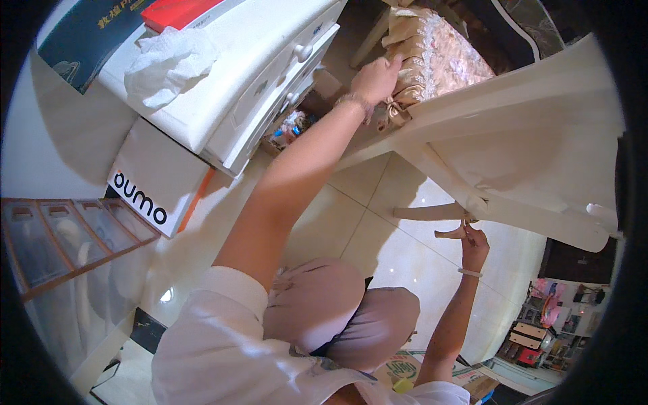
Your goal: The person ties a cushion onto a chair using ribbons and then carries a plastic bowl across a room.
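Note:
My left hand (375,83) reaches across to a gold satin seat cushion (458,55) with a lace band, its fingers closed on the ruffled skirt. Beneath those fingers hangs a knotted satin bow (395,115) beside the frame of a cream chair (511,136). Lower right, my right hand (476,245) pinches a satin ribbon tie (450,233) close to the chair frame, just under a chair leg (428,211). How the ribbon meets the chair is partly hidden by my fingers.
A white drawer cabinet (233,91) stands at upper left, with crumpled tissue (169,66) and a red box (179,12) on top. Below are a white-and-orange carton (157,177) and clear storage drawers (61,233). Glossy tiles (349,217) cover the floor; crowded shelves (547,329) stand lower right.

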Motion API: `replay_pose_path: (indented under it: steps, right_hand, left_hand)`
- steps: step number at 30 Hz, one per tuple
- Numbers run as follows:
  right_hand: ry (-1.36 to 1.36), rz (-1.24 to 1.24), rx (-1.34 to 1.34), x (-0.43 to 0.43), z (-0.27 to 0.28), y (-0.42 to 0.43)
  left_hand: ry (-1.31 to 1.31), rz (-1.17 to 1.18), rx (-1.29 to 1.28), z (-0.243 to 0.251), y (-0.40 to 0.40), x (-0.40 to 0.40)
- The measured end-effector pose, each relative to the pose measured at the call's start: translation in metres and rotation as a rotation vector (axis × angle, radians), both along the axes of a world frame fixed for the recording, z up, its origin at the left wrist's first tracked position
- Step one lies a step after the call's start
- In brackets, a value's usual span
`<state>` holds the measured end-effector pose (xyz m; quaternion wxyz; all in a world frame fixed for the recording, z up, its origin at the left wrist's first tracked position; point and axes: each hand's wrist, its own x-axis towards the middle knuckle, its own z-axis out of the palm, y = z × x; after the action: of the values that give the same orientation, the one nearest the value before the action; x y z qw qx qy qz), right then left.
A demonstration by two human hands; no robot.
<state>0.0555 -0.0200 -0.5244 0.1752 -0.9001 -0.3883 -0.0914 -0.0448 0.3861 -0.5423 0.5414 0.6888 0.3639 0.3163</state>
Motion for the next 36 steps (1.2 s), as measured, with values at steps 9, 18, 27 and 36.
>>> replay_pose_path:
  steps: [9,18,27,36]
  right_hand:
    - [-0.003,0.068,-0.1,-0.011,-0.007,0.011]
    - [-0.057,0.101,-0.12,-0.011,-0.008,0.006]
    - [-0.025,0.056,-0.003,-0.009,-0.005,0.009]
    - [0.082,-0.016,0.256,-0.01,-0.033,-0.01]
  left_hand:
    - [-0.107,-0.022,0.07,-0.035,-0.006,0.02]
    - [-0.012,-0.216,0.23,-0.048,-0.033,-0.028]
    - [-0.071,0.297,0.455,-0.026,-0.029,-0.05]
    - [0.194,-0.919,-0.106,0.002,-0.205,-0.043]
